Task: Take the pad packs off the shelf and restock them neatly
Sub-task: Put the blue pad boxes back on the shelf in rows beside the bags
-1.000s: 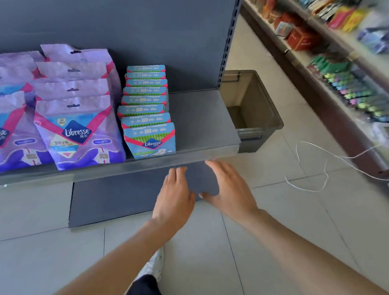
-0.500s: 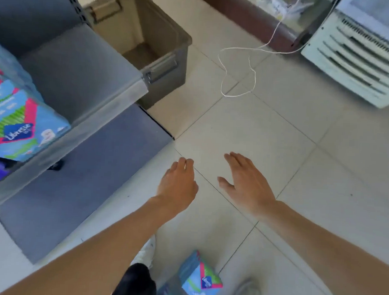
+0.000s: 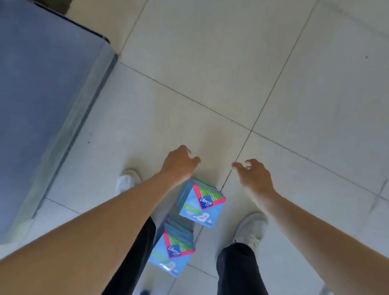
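The person stands on a pale tiled floor [image 3: 214, 70] crossed by slanting dark grout lines and looks straight down. From eight to eleven o'clock, a grey-blue shelf [image 3: 35, 95] with a lighter front lip takes up the left side of the view. Two stacks of blue Libresse pad packs lie on the floor between the feet. The farther stack [image 3: 201, 203] is just under the left wrist, and the nearer stack [image 3: 173, 251] is just beside it at seven o'clock, against a dark trouser leg [image 3: 137, 256]. White shoes show at nine o'clock [image 3: 126, 182] and three o'clock [image 3: 251, 230] of the stacks. Both arms reach forward over the packs. The left hand [image 3: 180, 163] has a loose grip, fingers curled down on nothing. The right hand [image 3: 253, 175] has a slack, spread grip, also holding nothing. Neither hand touches a pack.
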